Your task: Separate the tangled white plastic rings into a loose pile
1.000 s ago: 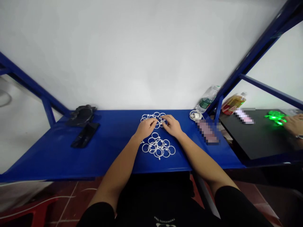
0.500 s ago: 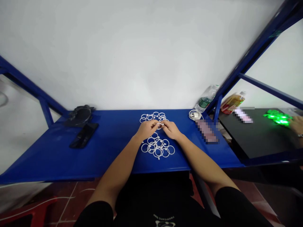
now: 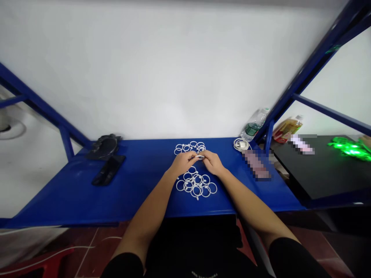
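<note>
Between my two hands, over the middle of the blue table, is a white ring, seen nearly edge-on. The thumb and fingers of my left hand pinch its left side. On its right side, my right hand grips it the same way. My fingers hide much of it. Nearer to me lies a heap of white rings with small tabs, overlapping each other. Just beyond my hands, several more white rings lie in a second group, partly covered by my fingers.
At the left lie a black pouch-like object and a dark round item. A coiled white cable, a water bottle and a blurred-out flat object are at the right. Green lights glow on a black neighbouring table.
The whole view has shifted a little, so the table sits slightly lower and further right. Both hands keep hold of the ring, which has turned slightly between the fingers.
</note>
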`<state>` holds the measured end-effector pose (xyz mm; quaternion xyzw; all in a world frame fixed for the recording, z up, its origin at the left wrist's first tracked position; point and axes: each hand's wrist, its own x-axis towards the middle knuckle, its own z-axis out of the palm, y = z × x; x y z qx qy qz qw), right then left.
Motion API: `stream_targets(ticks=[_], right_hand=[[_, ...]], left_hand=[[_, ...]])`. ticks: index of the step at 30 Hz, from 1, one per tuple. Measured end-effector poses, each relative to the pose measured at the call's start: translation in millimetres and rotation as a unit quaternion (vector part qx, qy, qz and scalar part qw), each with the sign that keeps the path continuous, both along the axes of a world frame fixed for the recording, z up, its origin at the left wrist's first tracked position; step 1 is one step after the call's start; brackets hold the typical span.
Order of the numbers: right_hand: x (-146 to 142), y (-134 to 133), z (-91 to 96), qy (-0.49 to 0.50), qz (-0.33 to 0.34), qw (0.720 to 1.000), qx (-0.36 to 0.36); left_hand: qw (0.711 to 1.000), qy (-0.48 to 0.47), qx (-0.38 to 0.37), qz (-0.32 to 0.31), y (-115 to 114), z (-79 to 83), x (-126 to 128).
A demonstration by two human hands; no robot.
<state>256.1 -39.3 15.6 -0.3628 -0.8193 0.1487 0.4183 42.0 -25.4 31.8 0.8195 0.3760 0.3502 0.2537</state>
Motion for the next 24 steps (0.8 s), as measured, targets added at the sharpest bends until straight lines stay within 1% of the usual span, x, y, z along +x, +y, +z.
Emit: stream_targets(ticks=[2,4,6,7,9,11,13,15,16,18,21,24], right_hand=[[0.3,0.7,0.0,0.004,-0.023,1.0,0.019],[1.7,2.1,-0.1,0.014,-0.057,0.998,0.029],[3.9,3.2,0.0,0.018,-0.083,0.996,0.022],[4.7,3.3,0.2,0.012,-0.085,0.996,0.014],[4.6,2.4,0.8,-0.018,-0.055,0.998,-0.007],[1.7,0.6,1.1,-0.061,-0.001,0.998,-0.026],[-3.1,-1.1,0.8,-0.1,0.051,0.993,-0.041],[-7.3,-2.0,-0.2,-0.132,0.08,0.987,-0.054],[-8.5,-2.0,-0.8,-0.145,0.084,0.984,-0.06],[-8.7,-1.3,-2.0,-0.168,0.077,0.98,-0.071],[-6.0,0.0,-3.1,-0.194,0.056,0.976,-0.081],[-5.2,0.0,-2.7,-0.194,0.044,0.976,-0.086]], left_hand=[[0.999,-0.021,0.04,0.007,4.7,-3.7,-2.4],[0.994,-0.047,0.093,0.035,9.9,-7.2,-5.5],[0.984,-0.068,0.138,0.095,14.9,-9.6,-9.2],[0.977,-0.075,0.153,0.131,17.2,-10.4,-11.1],[0.964,-0.081,0.166,0.19,21.1,-11.3,-14.8],[0.958,-0.069,0.15,0.234,23.9,-12.2,-17.5],[0.958,-0.038,0.102,0.265,25.3,-14.0,-18.9],[0.96,-0.003,0.043,0.278,25.5,-16.5,-18.8],[0.961,0.01,0.02,0.276,25.5,-18.0,-18.4],[0.964,0.022,-0.005,0.266,25.2,-20.5,-17.4],[0.967,0.024,-0.011,0.254,24.7,-21.5,-16.0],[0.97,0.031,-0.022,0.24,23.6,-18.9,-15.1]])
